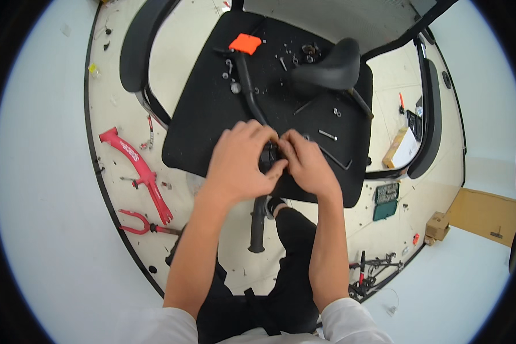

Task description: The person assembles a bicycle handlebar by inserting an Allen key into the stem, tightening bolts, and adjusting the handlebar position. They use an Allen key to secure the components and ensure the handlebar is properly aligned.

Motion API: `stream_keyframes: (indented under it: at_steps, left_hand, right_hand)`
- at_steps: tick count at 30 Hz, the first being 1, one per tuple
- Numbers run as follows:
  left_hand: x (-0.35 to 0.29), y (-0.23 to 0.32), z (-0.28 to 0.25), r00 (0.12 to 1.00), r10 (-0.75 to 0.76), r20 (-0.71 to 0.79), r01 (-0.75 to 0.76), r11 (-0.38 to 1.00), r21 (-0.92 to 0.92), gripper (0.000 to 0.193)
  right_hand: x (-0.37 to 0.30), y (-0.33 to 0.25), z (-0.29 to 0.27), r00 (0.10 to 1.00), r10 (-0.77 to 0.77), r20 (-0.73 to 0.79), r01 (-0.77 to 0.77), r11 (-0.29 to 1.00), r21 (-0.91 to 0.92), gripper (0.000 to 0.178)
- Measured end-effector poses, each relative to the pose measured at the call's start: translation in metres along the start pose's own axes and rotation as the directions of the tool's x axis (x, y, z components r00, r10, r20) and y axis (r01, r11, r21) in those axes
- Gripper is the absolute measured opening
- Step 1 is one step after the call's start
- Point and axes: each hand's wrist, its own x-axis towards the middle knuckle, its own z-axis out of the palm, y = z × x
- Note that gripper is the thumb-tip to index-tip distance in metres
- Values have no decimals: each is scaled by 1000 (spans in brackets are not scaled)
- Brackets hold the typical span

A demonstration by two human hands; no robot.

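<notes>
A black bicycle handlebar [247, 86] lies lengthwise over the chair seat, its near grip [257, 232] sticking out past the front edge. My left hand [243, 160] curls around the handlebar's middle, thumb and fingers closing on a dark clamp-like part [269, 153]. From the other side my right hand [311, 166] presses its bent fingers against that same part. Whatever is pinched in the right fingertips is hidden. Just right of the right hand are a hex key [339, 159] and a silver bolt [327, 135].
A black bicycle saddle [329, 69], an orange piece [245, 43] and small hardware lie on the black chair seat [195, 126]. On the floor are a pink frame [136, 160], a pink fork [139, 225], a green parts case [385, 210] and a cardboard box [437, 226]. Armrests flank the seat.
</notes>
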Motion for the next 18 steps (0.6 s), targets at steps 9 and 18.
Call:
stream_keyframes:
  at_steps: [9, 18]
  left_hand:
    - [15, -4, 10, 995, -101, -12, 100, 992, -80, 18]
    - [28, -8, 3, 993, -20, 120, 25, 999, -39, 14]
  right_hand:
    - [47, 12, -23, 820, 197, -538, -220, 975, 23, 38]
    - [47, 29, -40, 809, 464, -360, -304, 855, 420, 26]
